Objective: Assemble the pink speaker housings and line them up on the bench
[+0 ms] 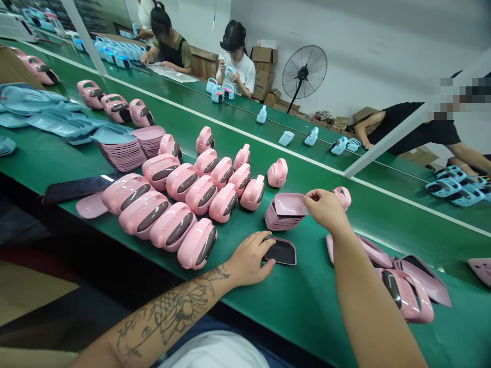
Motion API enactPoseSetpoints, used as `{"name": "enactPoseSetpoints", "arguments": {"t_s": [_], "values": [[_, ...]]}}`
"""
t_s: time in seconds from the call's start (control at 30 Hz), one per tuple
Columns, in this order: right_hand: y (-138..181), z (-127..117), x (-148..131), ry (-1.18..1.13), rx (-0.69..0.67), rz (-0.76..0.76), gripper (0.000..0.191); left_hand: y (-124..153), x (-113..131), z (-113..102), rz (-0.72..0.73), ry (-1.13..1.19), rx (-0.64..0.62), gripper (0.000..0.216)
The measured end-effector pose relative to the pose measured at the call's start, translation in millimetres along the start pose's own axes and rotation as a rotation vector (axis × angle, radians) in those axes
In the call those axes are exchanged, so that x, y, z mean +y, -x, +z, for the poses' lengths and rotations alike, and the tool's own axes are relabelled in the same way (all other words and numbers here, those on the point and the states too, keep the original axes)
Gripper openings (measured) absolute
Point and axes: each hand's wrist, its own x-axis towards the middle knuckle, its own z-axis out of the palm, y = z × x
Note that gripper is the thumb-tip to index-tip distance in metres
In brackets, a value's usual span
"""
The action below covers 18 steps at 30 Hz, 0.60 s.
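My left hand [249, 259] is low over the green bench, its thumb and fingers around the left end of a pink plastic panel [283, 252] that lies with its dark inner face up. My right hand [325, 207] pinches the right edge of the top pink panel [289, 204] on a short stack [282, 222]. That panel sits slightly skewed on the others. To the left of my hands stand several rows of pink handled housings [201, 194] with dark glossy windows. Another such housing [410, 296] lies to the right of my right forearm, beside loose pink panels [429, 281].
A taller stack of pink panels [125, 153] and pale blue panels [61, 120] occupy the bench's left side. A dark flat slab [80, 188] lies near the front edge. Across a white divider [245, 130], co-workers handle blue units [218, 94]. A slanted white post [383, 140] rises at right.
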Motion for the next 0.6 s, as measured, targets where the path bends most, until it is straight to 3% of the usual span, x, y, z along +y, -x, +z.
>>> {"name": "enactPoseSetpoints", "arguments": {"t_s": [0.1, 0.17, 0.27, 0.33, 0.47, 0.53, 0.6], "values": [[7, -14, -10, -0.012, 0.062, 0.001, 0.015, 3, 7, -2, 0.027, -0.011, 0.073, 0.041], [20, -22, -24, -0.034, 0.089, -0.021, 0.015, 9, 24, -17, 0.076, -0.015, 0.157, 0.04], [52, -28, -50, -0.044, 0.047, -0.111, 0.016, 17, 60, -62, 0.173, -0.099, 0.377, 0.054], [79, -25, -70, -0.06, -0.014, -0.168, 0.02, 18, 82, -99, 0.095, -0.374, 0.474, 0.068], [128, -2, -113, -0.325, -0.147, -0.276, 0.016, 19, 91, -162, 0.02, -0.664, 0.272, 0.072], [142, 11, -132, -0.478, -0.211, -0.332, 0.014, 26, 78, -188, 0.092, -0.713, 0.231, 0.069], [149, 20, -142, -0.591, -0.282, -0.388, 0.018, 39, 56, -217, 0.155, -0.787, 0.272, 0.067]]}}
